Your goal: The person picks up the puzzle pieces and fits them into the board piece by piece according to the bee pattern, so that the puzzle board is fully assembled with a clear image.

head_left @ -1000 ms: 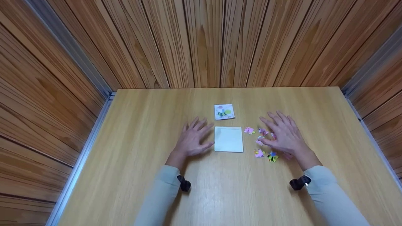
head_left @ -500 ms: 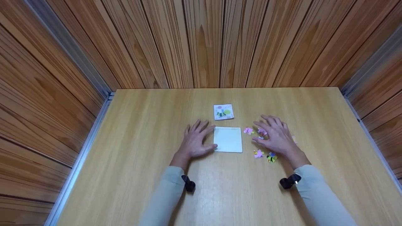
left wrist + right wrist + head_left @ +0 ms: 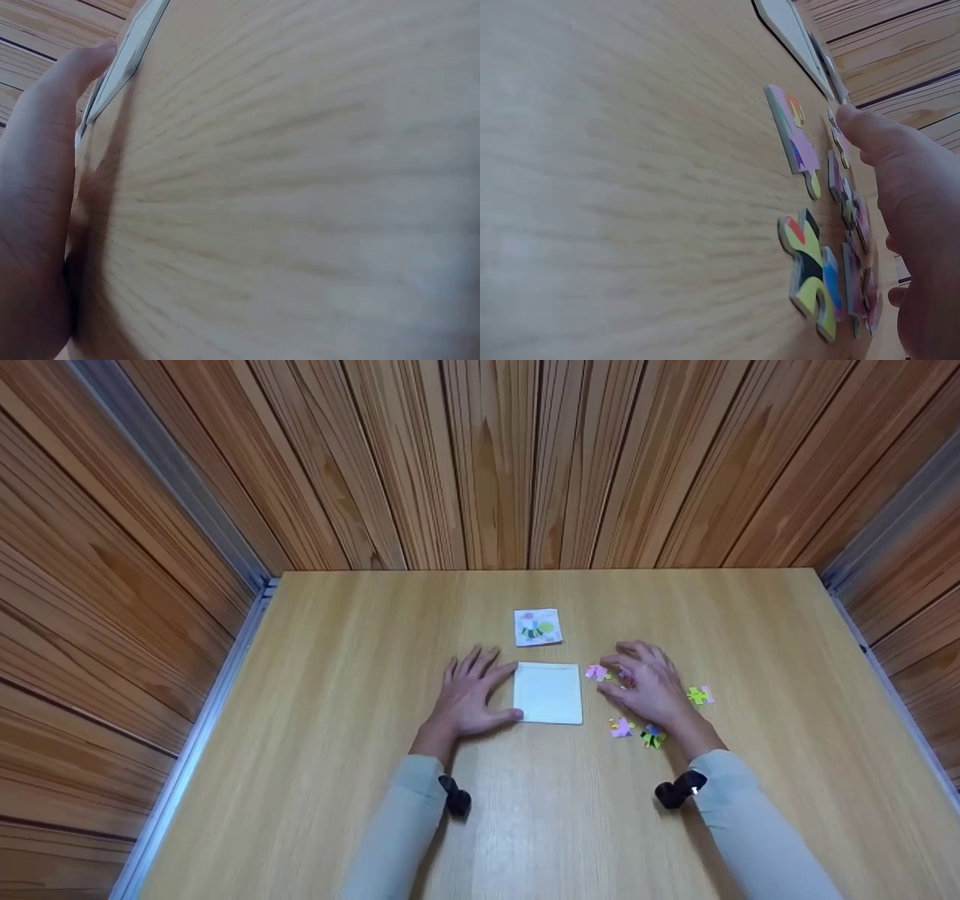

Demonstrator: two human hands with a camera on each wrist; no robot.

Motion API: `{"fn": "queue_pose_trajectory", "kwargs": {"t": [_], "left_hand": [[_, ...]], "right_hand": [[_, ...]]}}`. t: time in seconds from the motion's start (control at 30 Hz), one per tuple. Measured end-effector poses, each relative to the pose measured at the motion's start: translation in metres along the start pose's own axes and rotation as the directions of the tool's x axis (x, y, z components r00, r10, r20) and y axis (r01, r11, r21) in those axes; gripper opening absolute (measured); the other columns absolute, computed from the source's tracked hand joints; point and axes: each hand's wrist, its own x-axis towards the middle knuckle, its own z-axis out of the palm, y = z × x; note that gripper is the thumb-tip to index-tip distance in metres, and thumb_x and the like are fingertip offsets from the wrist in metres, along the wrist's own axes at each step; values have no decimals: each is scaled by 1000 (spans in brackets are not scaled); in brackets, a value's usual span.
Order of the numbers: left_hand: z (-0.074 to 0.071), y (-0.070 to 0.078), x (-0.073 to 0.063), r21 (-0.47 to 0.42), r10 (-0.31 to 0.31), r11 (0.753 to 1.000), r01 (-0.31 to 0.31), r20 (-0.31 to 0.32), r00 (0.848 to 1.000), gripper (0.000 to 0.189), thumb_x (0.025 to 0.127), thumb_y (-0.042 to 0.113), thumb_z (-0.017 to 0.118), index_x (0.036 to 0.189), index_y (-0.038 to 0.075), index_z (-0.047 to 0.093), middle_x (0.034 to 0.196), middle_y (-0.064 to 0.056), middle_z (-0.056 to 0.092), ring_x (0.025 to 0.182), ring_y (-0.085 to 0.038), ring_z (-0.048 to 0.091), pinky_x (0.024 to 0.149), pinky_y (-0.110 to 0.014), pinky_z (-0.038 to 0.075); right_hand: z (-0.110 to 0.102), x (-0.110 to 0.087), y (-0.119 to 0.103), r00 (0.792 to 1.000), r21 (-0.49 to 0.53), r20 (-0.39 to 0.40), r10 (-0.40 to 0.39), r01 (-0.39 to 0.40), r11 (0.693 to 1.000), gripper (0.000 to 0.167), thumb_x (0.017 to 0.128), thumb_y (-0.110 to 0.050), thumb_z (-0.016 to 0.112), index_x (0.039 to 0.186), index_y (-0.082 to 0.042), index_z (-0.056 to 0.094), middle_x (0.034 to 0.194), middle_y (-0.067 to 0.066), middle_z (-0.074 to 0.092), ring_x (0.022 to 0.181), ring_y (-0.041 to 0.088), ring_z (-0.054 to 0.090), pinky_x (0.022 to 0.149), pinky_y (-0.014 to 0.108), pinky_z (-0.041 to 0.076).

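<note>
A shallow white square tray (image 3: 547, 694) lies flat on the table. My left hand (image 3: 469, 701) is spread along its left side, thumb and index finger touching the edge near the two left corners. Over loose jigsaw pieces hovers my right hand (image 3: 651, 686), fingers gently bent, its tips close to a pink piece (image 3: 597, 673); no piece is visibly held. Nearer to me lie a pink-and-yellow piece (image 3: 620, 727) and a yellow-and-black piece (image 3: 808, 277). A yellow-green piece (image 3: 699, 695) sits right of the hand. Several others are partly hidden beneath it.
Behind the tray lies a small square picture card (image 3: 538, 628) with a bee-like drawing. Wood-panelled walls (image 3: 495, 465) stand behind the table (image 3: 360, 660) and at both sides. A black wrist camera (image 3: 679, 790) sits on each wrist.
My right hand has moved left and toward me over the pieces, its fingers drawing in; the yellow-green piece has come into sight. My left hand has shifted right onto the tray's edge.
</note>
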Motion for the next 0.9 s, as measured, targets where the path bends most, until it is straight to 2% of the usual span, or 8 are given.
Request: {"fn": "queue_pose_trajectory", "kwargs": {"t": [0.2, 0.47, 0.9], "left_hand": [[3, 0, 2, 38, 0, 999, 0, 4, 1000, 96, 91, 81, 65, 173, 34, 45, 190, -9, 27, 178, -45, 15, 139, -79, 9], [2, 0, 1, 41, -10, 999, 10, 4, 1000, 96, 91, 80, 65, 173, 34, 45, 190, -8, 26, 179, -44, 15, 139, -78, 9], [2, 1, 0, 37, -20, 999, 20, 16, 1000, 96, 92, 79, 66, 174, 35, 44, 190, -7, 26, 179, -43, 14, 140, -77, 9]], "right_hand": [[2, 1, 0, 1000, -8, 9, 9, -9, 1000, 48, 106, -32, 79, 146, -7, 72, 169, 26, 52, 161, 52, 40, 135, 77, 24], [3, 2, -3, 1000, -32, -11, -7, 7, 999, 38, 106, -28, 79, 139, -8, 76, 166, 25, 56, 158, 52, 45, 133, 77, 29], [5, 2, -6, 999, -50, -39, -20, 18, 999, 34, 105, -24, 79, 133, -6, 80, 161, 25, 61, 156, 52, 47, 131, 77, 30]]}}
